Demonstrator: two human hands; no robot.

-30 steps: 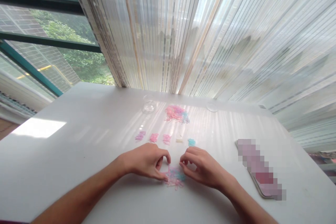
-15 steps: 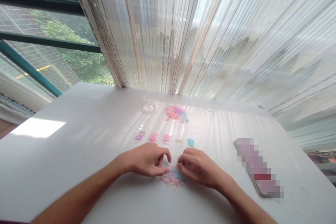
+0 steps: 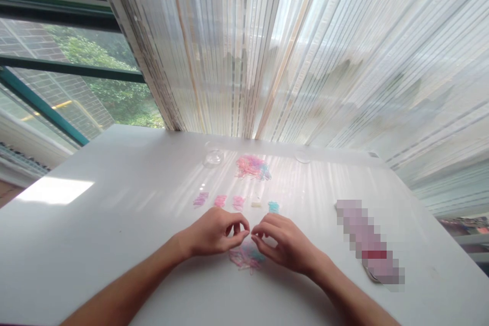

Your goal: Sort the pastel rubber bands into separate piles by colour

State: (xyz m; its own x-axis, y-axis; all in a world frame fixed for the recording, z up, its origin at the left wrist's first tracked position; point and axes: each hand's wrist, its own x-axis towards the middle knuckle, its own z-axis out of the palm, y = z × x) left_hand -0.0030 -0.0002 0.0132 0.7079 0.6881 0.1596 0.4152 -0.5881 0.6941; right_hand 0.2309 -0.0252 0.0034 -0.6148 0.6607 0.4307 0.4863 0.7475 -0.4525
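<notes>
My left hand (image 3: 219,232) and my right hand (image 3: 280,239) meet almost fingertip to fingertip, each with thumb and forefinger pinched. Whatever is between the fingertips is too small to make out. Just below them lies a loose pile of small pastel clip-like pieces (image 3: 246,260), pink, lilac and blue, partly covered by the hands. Beyond the hands runs a row of small sorted groups: purple pieces (image 3: 200,198), deeper pink pieces (image 3: 220,200), light pink pieces (image 3: 239,203), a cream piece or group (image 3: 256,205) and turquoise pieces (image 3: 273,207).
Farther back on the white table (image 3: 153,173) sits a larger mixed pile (image 3: 252,167). A clear round container (image 3: 213,157) stands left of it and a clear lid-like disc (image 3: 302,158) right. A blurred-out flat pink object (image 3: 369,244) lies at right. Curtains (image 3: 244,61) hang behind.
Both hands have risen slightly from the near pile and come together. Their thumbs and forefingers have closed into pinches. The view has shifted a little.
</notes>
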